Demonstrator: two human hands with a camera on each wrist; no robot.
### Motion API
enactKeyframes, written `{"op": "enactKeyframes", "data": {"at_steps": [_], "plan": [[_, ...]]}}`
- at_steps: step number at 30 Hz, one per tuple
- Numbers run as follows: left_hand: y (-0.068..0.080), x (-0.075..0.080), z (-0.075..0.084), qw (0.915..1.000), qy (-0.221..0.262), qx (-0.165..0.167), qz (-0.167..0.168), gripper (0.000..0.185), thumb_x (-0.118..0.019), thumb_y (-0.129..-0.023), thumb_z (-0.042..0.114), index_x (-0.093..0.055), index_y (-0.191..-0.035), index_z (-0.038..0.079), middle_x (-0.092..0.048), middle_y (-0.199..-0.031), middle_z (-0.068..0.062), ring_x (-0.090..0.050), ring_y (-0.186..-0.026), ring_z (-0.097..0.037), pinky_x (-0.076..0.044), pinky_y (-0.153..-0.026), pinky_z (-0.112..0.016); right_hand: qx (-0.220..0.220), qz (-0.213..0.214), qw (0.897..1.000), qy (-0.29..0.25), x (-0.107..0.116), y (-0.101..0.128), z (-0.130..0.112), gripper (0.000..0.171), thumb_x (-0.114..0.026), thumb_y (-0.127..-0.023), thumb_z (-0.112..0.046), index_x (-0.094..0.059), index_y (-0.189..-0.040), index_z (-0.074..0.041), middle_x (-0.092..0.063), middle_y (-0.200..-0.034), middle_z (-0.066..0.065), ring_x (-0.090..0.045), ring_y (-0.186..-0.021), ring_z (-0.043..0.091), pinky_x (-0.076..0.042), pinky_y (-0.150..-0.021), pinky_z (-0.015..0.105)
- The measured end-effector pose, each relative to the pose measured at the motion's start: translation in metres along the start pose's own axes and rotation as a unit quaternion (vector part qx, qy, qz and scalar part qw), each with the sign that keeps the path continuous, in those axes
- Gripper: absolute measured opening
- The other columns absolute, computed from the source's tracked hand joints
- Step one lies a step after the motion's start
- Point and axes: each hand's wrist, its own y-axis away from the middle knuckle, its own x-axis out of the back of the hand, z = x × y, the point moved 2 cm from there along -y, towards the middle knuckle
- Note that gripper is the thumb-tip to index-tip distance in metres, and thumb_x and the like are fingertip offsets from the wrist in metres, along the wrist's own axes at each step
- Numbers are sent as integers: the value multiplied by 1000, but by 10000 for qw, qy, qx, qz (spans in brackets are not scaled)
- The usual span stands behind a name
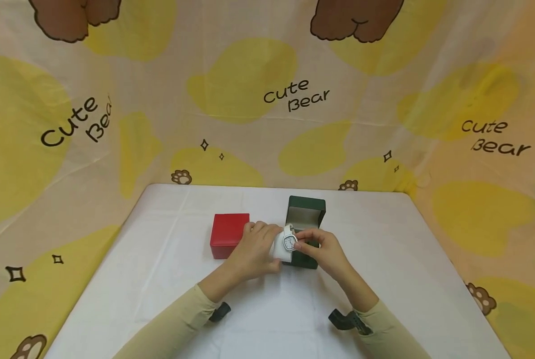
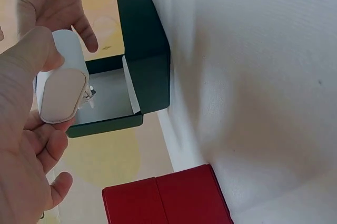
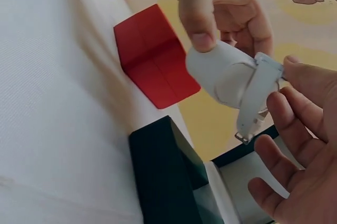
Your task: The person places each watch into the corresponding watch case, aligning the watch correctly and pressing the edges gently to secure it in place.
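Both sleeves come in lowest, hands meeting over the counter (image 1: 384,259) just in front of the open green box (image 1: 306,219). Left hand (image 1: 254,249) curls its grip round a white cushion (image 1: 279,247) w/ a white watch (image 1: 289,242) strapped on it; right hand (image 1: 323,252) pinches the watch's far side. Watch face points up toward the head cam. Right wrist cam shows the strap end (image 3: 247,129) hanging loose w/ its buckle, unseen from above. Red box (image 1: 228,234), closed, sits left of the green box.

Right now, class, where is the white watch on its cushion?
In the head view the white watch is held in both hands above the table's middle, just in front of the open green box, right of the red box.
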Motion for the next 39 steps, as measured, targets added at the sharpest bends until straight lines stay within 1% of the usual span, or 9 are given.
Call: {"op": "enactKeyframes", "data": {"at_steps": [3, 6, 11, 14, 18, 21, 24, 28, 39], "plan": [[1, 0, 0, 9999, 117, 64, 32, 74, -88, -70, 35, -56, -133, 11, -64, -128, -2, -54, -109, -19, -39, -95, -45, 151, 196, 9996, 169, -2, 2, 1, 22, -83, -87, -23, -76, -105, -13, -74, -109, 1, -63, -109, 18, -47, -102, 52], [2, 0, -1, 9997, 196, 151, 14, 74, -87, -71, 35, -56, -134, 10, -64, -131, -2, -54, -110, -19, -39, -96, -46, 326, 286, 9987, 248, -5, 4, 1, 22, -82, -88, -25, -76, -106, -15, -72, -112, 1, -63, -113, 21, -44, -106, 58], [3, -1, -2, 9996, 172, 191, 76, 78, -85, -74, 36, -54, -140, 9, -63, -134, -2, -53, -111, -19, -38, -98, -47, 546, 360, 9973, 322, -10, 6, -2, 20, -80, -90, -25, -76, -105, -13, -71, -110, 4, -63, -110, 22, -49, -100, 53], [4, -2, -2, 9996, 142, 136, 201, 79, -85, -74, 36, -54, -141, 10, -63, -133, -2, -53, -111, -19, -38, -97, -47, 598, 454, 9964, 383, -12, 7, -9, 17, -79, -90, -19, -76, -103, -9, -70, -109, 6, -63, -107, 23, -50, -97, 51], [5, 2, -3, 9991, 155, 169, 348, 76, -84, -73, 35, -55, -139, 12, -63, -130, -1, -54, -110, -20, -37, -96, -47, 1034, 333, 9919, 655, -12, 7, -10, 19, -84, -85, -18, -76, -102, -13, -72, -109, 0, -61, -110, 20, -49, -99, 46], [6, 5, -6, 9986, 198, 263, 423, 75, -84, -72, 34, -55, -138, 13, -63, -129, -1, -54, -111, -20, -36, -97, -47, 1630, 160, 9798, 1143, -11, 6, -4, 32, -90, -78, -23, -75, -106, -19, -72, -113, -5, -58, -115, 18, -46, -102, 44], [7, 7, -8, 9979, 264, 339, 492, 75, -85, -71, 33, -56, -138, 14, -63, -128, -1, -53, -112, -19, -36, -97, -47, 2057, 87, 9632, 1731, -13, 6, -2, 44, -93, -74, -25, -72, -112, -17, -69, -119, -2, -56, -119, 22, -42, -106, 47], [9, 8, -7, 9970, 379, 399, 550, 74, -85, -71, 32, -57, -137, 13, -63, -128, -1, -54, -112, -19, -36, -98, -47, 2270, 89, 9505, 2119, -16, 6, -1, 49, -93, -73, -28, -71, -114, -16, -68, -120, 0, -55, -121, 23, -38, -109, 50], [16, 11, -4, 9955, 670, 597, 316, 75, -89, -75, 30, -55, -138, 11, -60, -131, -4, -52, -116, -23, -36, -101, -51, 2389, 294, 9507, 1955, -15, 5, -2, 49, -95, -68, -26, -71, -109, -15, -70, -116, 1, -57, -119, 24, -35, -111, 51]]}}
